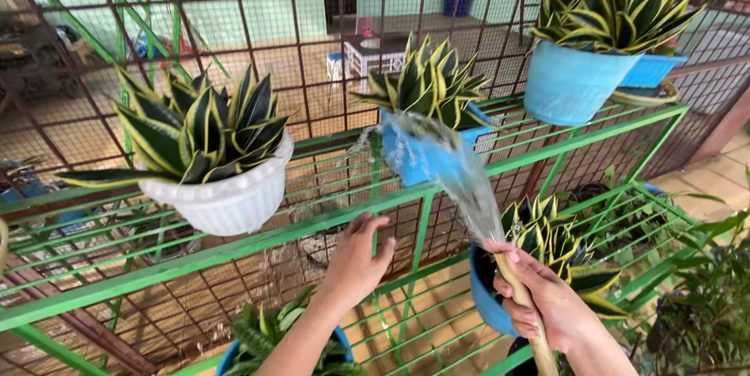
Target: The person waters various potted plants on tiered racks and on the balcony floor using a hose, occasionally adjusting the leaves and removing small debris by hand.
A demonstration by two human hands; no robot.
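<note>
Behind a green metal rack (pixel 547 149) of potted plants, a rusty wire-mesh fence (pixel 312 71) is showing a tiled yard and a pale green wall. From the grip outward: a tan garden hose (pixel 525 306) is being gripped by the right hand (pixel 547 306), the fingers wrapped tightly around it and the thumb pressed over its mouth, low and right of centre in the view. A fan of water (pixel 453 165) is being thrown up and to the left from the nozzle end, and it is being spread across the middle blue pot (pixel 418 157) of yellow-edged snake plant on the upper shelf. The left hand (pixel 355 259) is being held open in the air, its fingers loosely spread and nothing held in them, just below the upper shelf's front rail. A white pot (pixel 234 200) of the same striped plant is being carried on the shelf to the left, and a light blue pot (pixel 570 83) to the right. Just beside the right hand, a darker blue pot (pixel 488 298) is being held on the lower shelf.
</note>
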